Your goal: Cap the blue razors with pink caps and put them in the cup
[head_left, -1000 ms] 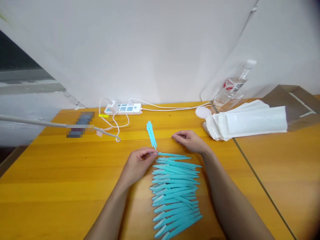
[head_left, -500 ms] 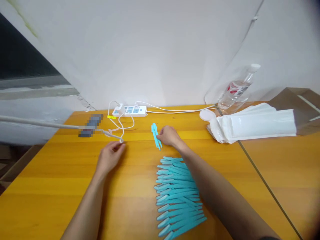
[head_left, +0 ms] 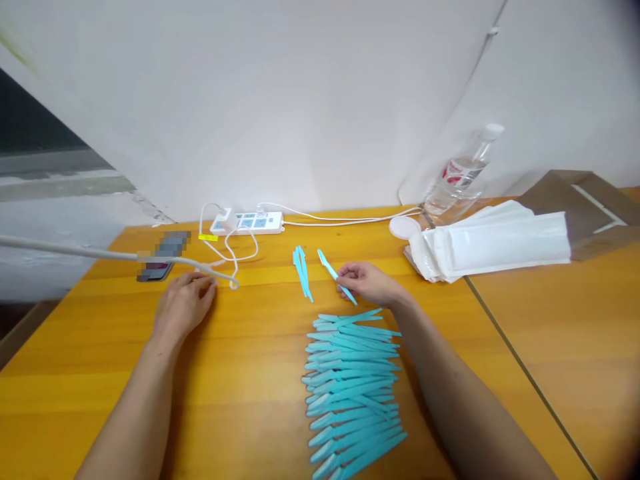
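Observation:
Between the thumb and fingers of my right hand [head_left: 367, 283] is a turquoise eyebrow razor [head_left: 334, 272], slanting with its far end up and to the left. Left of it, a few more turquoise razors [head_left: 302, 272] lie close together on the table. Nearer to me is a long overlapping row of the same razors [head_left: 353, 380], mostly lying crosswise. My left hand [head_left: 183, 303] rests on the table with its fingers loosely bent, near the white cable [head_left: 233, 283] and just in front of the phone [head_left: 163, 260]. Nothing shows in it.
A white power strip [head_left: 260, 223] with plugs and cords lies by the wall. At the right are a round white lid [head_left: 405, 227], a tilted plastic bottle [head_left: 457, 177], white padded envelopes [head_left: 510, 243] and an open cardboard box [head_left: 565, 190]. A seam [head_left: 510, 340] runs across the tabletop.
My right hand has moved a little right, drawing one razor away from the small group. My left hand has shifted left, away from the cable's bend. The view has turned slightly.

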Demonstrator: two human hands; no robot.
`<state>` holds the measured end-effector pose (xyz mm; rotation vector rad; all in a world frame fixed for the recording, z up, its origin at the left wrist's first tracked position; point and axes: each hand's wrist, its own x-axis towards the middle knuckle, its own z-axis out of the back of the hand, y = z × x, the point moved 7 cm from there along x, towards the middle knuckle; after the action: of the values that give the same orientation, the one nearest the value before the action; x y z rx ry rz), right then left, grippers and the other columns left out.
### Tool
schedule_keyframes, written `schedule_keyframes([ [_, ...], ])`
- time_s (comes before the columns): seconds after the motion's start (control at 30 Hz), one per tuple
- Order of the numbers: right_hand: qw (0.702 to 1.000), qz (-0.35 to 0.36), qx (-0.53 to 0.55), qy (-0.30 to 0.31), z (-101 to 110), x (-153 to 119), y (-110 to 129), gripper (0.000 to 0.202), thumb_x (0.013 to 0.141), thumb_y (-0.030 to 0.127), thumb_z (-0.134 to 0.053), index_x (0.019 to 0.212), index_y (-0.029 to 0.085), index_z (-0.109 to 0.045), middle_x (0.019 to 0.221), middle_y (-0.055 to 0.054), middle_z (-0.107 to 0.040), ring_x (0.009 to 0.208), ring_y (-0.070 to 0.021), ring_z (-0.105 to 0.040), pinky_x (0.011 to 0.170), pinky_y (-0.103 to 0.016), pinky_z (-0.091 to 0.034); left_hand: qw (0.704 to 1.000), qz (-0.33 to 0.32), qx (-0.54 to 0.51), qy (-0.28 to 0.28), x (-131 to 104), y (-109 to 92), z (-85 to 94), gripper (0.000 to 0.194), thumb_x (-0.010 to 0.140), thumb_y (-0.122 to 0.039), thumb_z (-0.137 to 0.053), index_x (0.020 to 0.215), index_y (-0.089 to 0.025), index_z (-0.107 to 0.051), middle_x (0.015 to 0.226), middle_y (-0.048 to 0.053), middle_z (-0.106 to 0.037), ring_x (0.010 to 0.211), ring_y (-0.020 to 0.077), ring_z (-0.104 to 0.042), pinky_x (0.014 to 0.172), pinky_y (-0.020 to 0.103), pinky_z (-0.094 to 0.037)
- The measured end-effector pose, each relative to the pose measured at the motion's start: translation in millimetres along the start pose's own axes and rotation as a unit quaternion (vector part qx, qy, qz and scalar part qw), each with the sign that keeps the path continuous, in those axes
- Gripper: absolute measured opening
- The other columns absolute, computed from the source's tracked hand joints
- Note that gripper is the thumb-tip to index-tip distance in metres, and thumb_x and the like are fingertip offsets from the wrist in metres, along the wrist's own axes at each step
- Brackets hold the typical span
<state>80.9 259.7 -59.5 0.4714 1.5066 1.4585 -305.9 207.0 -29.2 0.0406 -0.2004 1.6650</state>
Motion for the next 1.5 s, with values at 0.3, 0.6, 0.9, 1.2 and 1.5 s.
schedule_keyframes([
  [0.3,0.996,0.071,-0.044,-0.007,10,-15,-5,0.029,0.086,0.041,-0.056,0.090,0.014,-0.066,0.070,0.003,-0.054,0.060,-0.0093,-0.042,0.056,-0.021,-0.033,0.973,-0.022,-0.229,-0.004,-23,-74,-13.7,0.034,0.094,-0.050,-0.047,0.096,-0.020,-0.061,0.080,0.005,-0.068,0.071,0.0188,-0.063,0.068,0.027,-0.046],
  [0.6,0.989,0.057,-0.134,0.033,2,-21,-1,0.054,0.091,0.058,-0.045,0.090,0.012,-0.072,0.054,0.008,-0.025,0.049,-0.0078,-0.021,0.046,-0.023,-0.018,0.773,0.083,-0.617,0.117,-16,-162,-43.5,0.041,0.072,-0.048,-0.079,0.093,-0.014,-0.070,0.076,0.004,-0.071,0.068,0.0140,-0.064,0.071,0.027,-0.052],
  [0.9,0.987,0.048,-0.142,0.065,-5,-16,-2,0.054,0.090,0.061,-0.045,0.088,0.013,-0.069,0.055,0.008,-0.027,0.049,-0.0077,-0.023,0.045,-0.022,-0.019,0.798,0.050,-0.578,0.163,-26,-165,-44.9,0.039,0.076,-0.049,-0.075,0.096,-0.015,-0.074,0.077,0.006,-0.073,0.070,0.0165,-0.066,0.070,0.028,-0.053],
  [1.2,0.981,0.063,-0.169,0.074,-5,-17,-1,0.052,0.091,0.060,-0.044,0.088,0.014,-0.069,0.056,0.008,-0.028,0.049,-0.0080,-0.024,0.046,-0.021,-0.021,0.812,0.042,-0.555,0.177,-30,-168,-40.4,0.037,0.077,-0.047,-0.074,0.094,-0.015,-0.075,0.083,0.006,-0.075,0.072,0.0158,-0.067,0.070,0.026,-0.052],
  [1.5,0.961,0.083,-0.221,0.143,-3,-31,10,0.055,0.090,0.061,-0.045,0.057,0.017,-0.050,0.057,0.006,-0.027,0.054,-0.0082,-0.023,0.049,-0.023,-0.021,0.816,-0.004,-0.540,0.207,-50,-200,-29.4,0.030,0.082,-0.044,-0.069,0.094,-0.017,-0.075,0.090,0.007,-0.076,0.078,0.0189,-0.068,0.071,0.027,-0.051],
])
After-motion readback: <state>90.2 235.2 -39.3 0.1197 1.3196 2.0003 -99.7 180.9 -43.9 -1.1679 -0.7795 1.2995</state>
